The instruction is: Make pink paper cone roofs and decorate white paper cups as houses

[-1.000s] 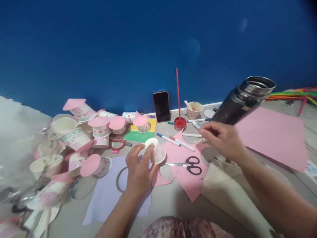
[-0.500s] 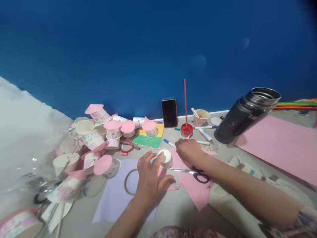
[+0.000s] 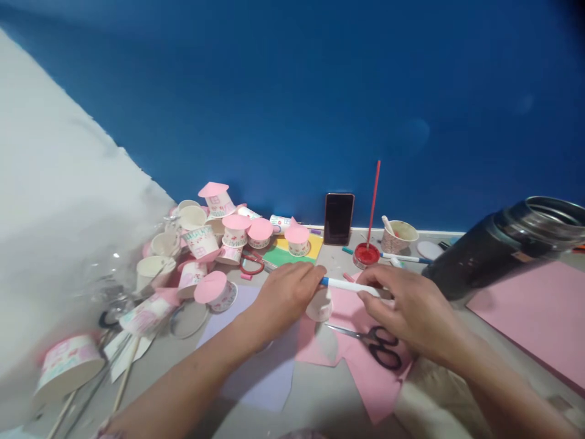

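A white marker with a blue cap [image 3: 350,286] is held level between my two hands. My left hand [image 3: 292,286] has its fingers closed on the blue cap end. The white barrel's other end is pinched by the thumb and fingers of my right hand [image 3: 402,299]. Just below the marker stands a small white paper cup [image 3: 320,306], partly hidden. Under it lies cut pink paper [image 3: 368,390], with black-handled scissors [image 3: 382,347] resting on top. A lilac sheet [image 3: 269,384] lies beneath my left forearm.
Several decorated paper cups with pink paper roofs [image 3: 201,244] crowd the left. A phone [image 3: 339,218] leans on the blue wall, beside a red pot with a brush [image 3: 366,255] and a patterned cup [image 3: 398,238]. A dark flask [image 3: 493,244] stands right, near a large pink sheet [image 3: 534,323].
My right hand has lifted the marker off the table. My left hand has moved from the small white cup to the marker's cap. The view has shifted left.
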Action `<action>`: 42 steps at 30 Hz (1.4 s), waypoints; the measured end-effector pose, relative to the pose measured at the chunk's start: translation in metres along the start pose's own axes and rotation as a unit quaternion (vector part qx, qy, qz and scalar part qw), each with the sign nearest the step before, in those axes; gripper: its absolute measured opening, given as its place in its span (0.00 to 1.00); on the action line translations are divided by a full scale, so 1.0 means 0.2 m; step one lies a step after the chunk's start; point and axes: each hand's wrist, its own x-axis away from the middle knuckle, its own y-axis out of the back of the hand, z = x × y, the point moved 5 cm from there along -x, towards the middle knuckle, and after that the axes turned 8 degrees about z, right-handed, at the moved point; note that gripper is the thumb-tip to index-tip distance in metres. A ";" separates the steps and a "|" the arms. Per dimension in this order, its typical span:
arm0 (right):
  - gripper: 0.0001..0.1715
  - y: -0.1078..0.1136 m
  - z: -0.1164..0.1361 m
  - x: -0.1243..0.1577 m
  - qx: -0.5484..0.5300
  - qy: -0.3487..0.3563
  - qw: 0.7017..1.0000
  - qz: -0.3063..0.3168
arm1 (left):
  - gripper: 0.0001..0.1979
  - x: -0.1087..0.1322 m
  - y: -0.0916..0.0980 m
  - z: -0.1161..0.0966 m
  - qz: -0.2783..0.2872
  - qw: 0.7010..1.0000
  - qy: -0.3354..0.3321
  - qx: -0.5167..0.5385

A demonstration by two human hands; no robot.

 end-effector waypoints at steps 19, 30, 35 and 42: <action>0.18 -0.03 -0.22 0.02 -0.452 -0.048 0.882 -0.122 | 0.14 0.19 -0.10 0.39 0.064 0.970 0.227 0.054; 0.20 -0.19 -0.32 -0.09 -0.474 -0.098 0.864 -0.139 | 0.29 0.30 -0.15 -0.16 -0.035 0.988 0.065 0.135; 0.21 -0.20 -0.31 -0.09 -0.472 -0.110 0.866 -0.124 | 0.51 0.18 -0.33 -0.10 0.044 0.992 0.096 0.064; 0.22 -0.23 -0.34 -0.12 -0.516 -0.118 0.839 -0.130 | 0.35 0.12 -0.28 0.08 -0.028 0.977 0.207 0.046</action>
